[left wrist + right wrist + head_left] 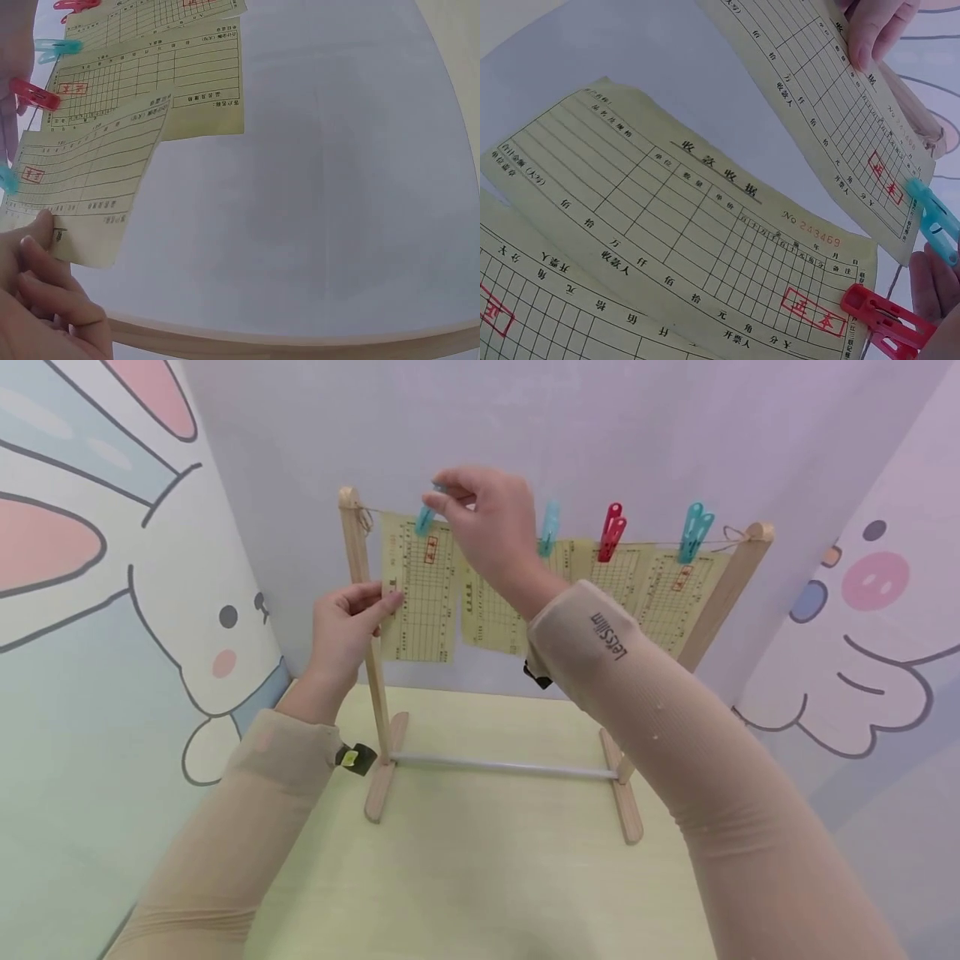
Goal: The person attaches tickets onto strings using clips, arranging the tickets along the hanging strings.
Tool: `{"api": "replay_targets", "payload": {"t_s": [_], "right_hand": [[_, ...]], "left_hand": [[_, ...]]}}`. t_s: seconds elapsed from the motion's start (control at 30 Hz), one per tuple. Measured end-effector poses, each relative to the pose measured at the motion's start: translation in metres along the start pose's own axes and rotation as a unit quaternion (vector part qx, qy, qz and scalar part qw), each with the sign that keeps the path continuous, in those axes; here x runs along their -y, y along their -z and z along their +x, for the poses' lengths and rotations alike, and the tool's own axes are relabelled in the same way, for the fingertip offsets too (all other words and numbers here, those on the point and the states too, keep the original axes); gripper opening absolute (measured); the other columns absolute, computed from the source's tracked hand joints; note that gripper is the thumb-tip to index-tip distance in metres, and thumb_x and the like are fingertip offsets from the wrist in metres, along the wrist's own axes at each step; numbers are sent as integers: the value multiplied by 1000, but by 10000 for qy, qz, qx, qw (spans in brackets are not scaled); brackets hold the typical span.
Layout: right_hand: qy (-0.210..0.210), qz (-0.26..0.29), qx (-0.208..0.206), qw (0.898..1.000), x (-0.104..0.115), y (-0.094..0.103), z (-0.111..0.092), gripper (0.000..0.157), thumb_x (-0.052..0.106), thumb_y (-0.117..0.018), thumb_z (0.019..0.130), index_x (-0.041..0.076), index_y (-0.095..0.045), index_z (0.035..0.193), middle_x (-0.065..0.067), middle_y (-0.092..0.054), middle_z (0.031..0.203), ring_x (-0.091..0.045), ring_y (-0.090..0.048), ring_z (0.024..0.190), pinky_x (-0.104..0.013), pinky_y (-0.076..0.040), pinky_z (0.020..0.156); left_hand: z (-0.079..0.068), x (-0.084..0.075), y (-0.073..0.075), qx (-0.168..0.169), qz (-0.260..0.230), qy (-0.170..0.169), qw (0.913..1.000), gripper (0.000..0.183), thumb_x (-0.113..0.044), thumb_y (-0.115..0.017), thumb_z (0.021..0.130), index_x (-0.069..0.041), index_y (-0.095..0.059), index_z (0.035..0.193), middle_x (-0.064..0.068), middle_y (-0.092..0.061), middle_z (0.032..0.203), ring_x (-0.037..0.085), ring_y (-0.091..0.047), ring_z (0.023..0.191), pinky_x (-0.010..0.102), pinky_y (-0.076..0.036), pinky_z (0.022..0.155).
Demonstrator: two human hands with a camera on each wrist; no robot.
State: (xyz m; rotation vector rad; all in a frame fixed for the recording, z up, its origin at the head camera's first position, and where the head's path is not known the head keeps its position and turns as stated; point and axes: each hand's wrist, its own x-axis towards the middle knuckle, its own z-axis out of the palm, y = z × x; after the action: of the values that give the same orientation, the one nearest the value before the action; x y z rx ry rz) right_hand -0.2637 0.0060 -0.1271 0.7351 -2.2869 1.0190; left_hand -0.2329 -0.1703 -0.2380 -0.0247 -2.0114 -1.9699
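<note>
My left hand (pixel 348 627) pinches the left edge of the leftmost yellow receipt slip (pixel 420 610) between thumb and fingers. At that slip's top edge, my right hand (pixel 495 527) grips a teal clothespin (pixel 426 518) by its handle end. The pin's jaws sit over the slip and the line in the right wrist view. Beside it, a second receipt (pixel 697 225) hangs from a red clothespin (pixel 885 319), which my right hand hides in the head view. Farther right, a light-blue clothespin (pixel 550 531), a red clothespin (pixel 611 533) and a teal clothespin (pixel 696 533) hold more slips.
A thin string (pixel 656 542) runs between a left wooden post (pixel 352 539) and a right wooden post (pixel 723 597). The rack stands on wooden feet (pixel 386 768) joined by a pale rod (pixel 502 766), on a light yellow tabletop (pixel 480 860). Cartoon-printed panels (pixel 187 635) flank it.
</note>
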Motion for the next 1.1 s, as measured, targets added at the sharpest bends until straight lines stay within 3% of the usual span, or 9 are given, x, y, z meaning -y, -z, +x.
{"api": "replay_targets", "payload": {"t_s": [0.3,0.7,0.9,0.97,1.03,1.1], "right_hand": [[35,160,-115,9998,-2,0,-3,27,26,-68,94,8,-73,114,-5,-75,109,-12,-70,99,-17,-49,91],[39,123,93,9999,-5,2,-5,33,28,-68,95,10,-70,122,-4,-75,110,-11,-68,105,-20,-40,105],[-96,-265,356,9990,-5,4,-6,33,34,-66,96,17,-69,124,3,-74,116,-14,-55,72,-30,-20,120],[-118,-357,414,9984,-4,5,-6,31,34,-66,96,18,-70,122,5,-73,119,-13,-59,79,-32,-18,121],[-148,-411,466,9980,-2,6,-6,30,33,-66,96,18,-70,122,5,-72,120,-10,-63,101,-32,-18,121],[-185,-495,530,9972,0,8,-7,31,33,-67,96,19,-68,123,6,-72,121,-9,-56,122,-32,-19,120]], "left_hand": [[1,0,-1,28,24,-23,10000,24,-25,-76,88,-10,-75,108,-14,-69,83,5,-56,78,19,-42,62],[0,0,0,-19,-59,-57,10000,21,-25,-77,88,-12,-75,105,-14,-70,82,4,-58,75,17,-42,61],[0,2,0,20,-74,-45,10000,26,-24,-77,87,-9,-74,108,-13,-70,83,4,-60,74,16,-43,60],[0,2,1,20,-69,-50,10000,26,-24,-77,88,-8,-74,108,-13,-71,83,3,-61,74,16,-44,60],[0,2,1,26,-65,-48,10000,27,-24,-77,88,-8,-73,109,-14,-71,83,3,-61,74,16,-44,60],[0,2,1,30,-67,-48,10000,27,-24,-77,88,-8,-73,109,-14,-71,83,3,-61,74,16,-44,60]]}}
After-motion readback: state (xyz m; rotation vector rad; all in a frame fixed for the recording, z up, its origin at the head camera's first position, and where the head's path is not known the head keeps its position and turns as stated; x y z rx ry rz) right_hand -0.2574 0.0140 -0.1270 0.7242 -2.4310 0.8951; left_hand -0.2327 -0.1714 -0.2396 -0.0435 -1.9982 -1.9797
